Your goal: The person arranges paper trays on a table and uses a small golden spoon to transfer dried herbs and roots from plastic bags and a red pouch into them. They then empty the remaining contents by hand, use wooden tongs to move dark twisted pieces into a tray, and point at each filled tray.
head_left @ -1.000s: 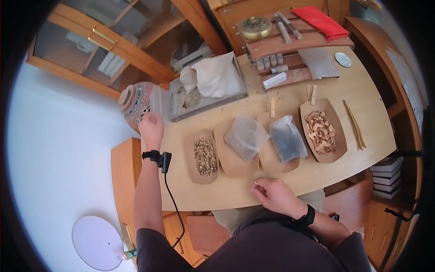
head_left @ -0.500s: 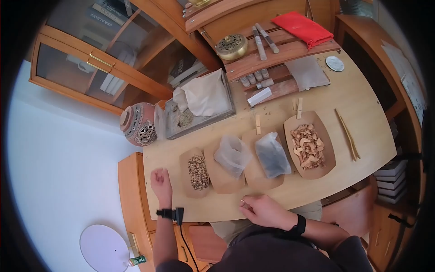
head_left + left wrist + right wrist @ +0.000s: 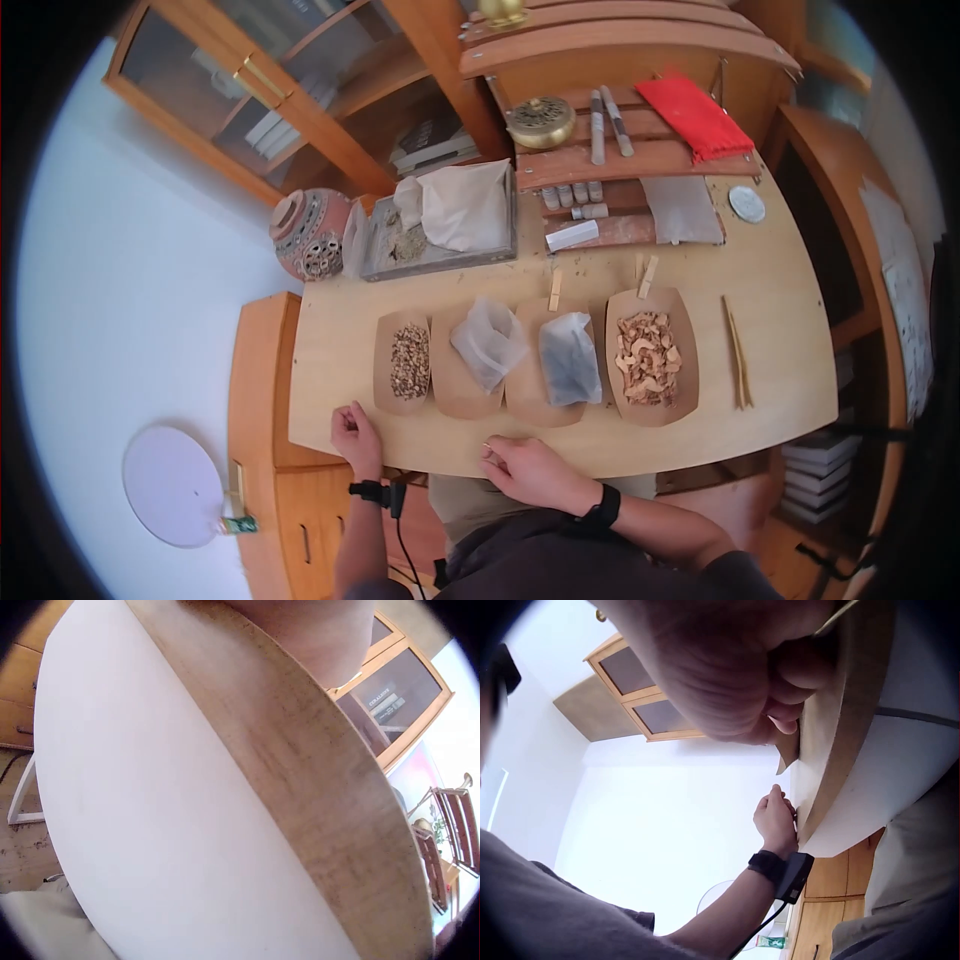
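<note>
My left hand (image 3: pixel 354 434) rests on the front edge of the wooden table (image 3: pixel 780 300), fingers loosely bent, holding nothing; the right wrist view shows that left hand (image 3: pixel 775 817) touching the table's edge. My right hand (image 3: pixel 518 464) lies on the same edge further right, fingers loosely curled and empty. Just beyond the hands stands a row of brown paper trays: one with small brown bits (image 3: pixel 408 360), one with a clear bag (image 3: pixel 487 340), one with a dark bag (image 3: pixel 568 370), one with dried slices (image 3: pixel 648 358). The left wrist view shows only the table's edge (image 3: pixel 315 795).
A patterned ceramic jar (image 3: pixel 308 235) and a grey tray with a paper bag (image 3: pixel 440 220) stand at the back left. Wooden racks hold a brass burner (image 3: pixel 540 122) and a red cloth (image 3: pixel 695 115). Wooden tongs (image 3: pixel 737 350) lie right of the trays.
My left hand has drawn back from the ceramic jar to the table's front edge. My right hand has stayed at the front edge. The head view has shifted.
</note>
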`<state>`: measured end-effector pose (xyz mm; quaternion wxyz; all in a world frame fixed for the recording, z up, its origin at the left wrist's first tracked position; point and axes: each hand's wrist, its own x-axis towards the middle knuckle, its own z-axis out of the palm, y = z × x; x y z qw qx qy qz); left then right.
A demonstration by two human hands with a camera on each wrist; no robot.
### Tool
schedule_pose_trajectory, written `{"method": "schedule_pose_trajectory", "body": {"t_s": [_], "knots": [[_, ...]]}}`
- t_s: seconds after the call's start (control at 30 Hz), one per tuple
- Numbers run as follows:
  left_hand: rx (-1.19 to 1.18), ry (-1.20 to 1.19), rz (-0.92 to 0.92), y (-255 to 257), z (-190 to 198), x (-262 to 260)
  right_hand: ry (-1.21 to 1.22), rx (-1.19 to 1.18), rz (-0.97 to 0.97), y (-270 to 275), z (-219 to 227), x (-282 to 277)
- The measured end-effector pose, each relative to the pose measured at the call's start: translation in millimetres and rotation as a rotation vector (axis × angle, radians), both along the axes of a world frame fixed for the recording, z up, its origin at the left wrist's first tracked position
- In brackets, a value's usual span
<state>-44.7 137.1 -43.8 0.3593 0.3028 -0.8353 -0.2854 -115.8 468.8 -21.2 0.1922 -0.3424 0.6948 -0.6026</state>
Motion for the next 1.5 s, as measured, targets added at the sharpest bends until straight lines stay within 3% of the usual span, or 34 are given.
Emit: {"method": "schedule_pose_trajectory", "body": {"t_s": [0.13, 0.2, 0.33, 0.77, 0.97, 1.07, 1.5], "knots": [[0.009, 0.072, 0.029, -8, -13, 1, 0.058, 0.053, 0.025, -2, 4, -2], [-0.153, -0.062, 0.114, -7, -9, 2, 0.070, 0.074, 0.040, -2, 3, -2], [-0.054, 0.042, 0.103, 5, -1, -4, 0.085, 0.050, 0.016, -4, -3, -2], [0.013, -0.009, 0.145, 4, -2, -4, 0.042, 0.131, 0.016, -7, 0, 1], [0.003, -0.021, 0.098, 0, -3, -1, -0.074, 0.152, -0.018, -7, -8, 5], [0.009, -0.034, 0.060, -4, -4, 1, -0.018, 0.174, -0.052, -8, 7, 8], [0.212, 0.088, -0.118, -9, -4, 9, -0.096, 0.209, -0.138, -11, 2, 13]]}}
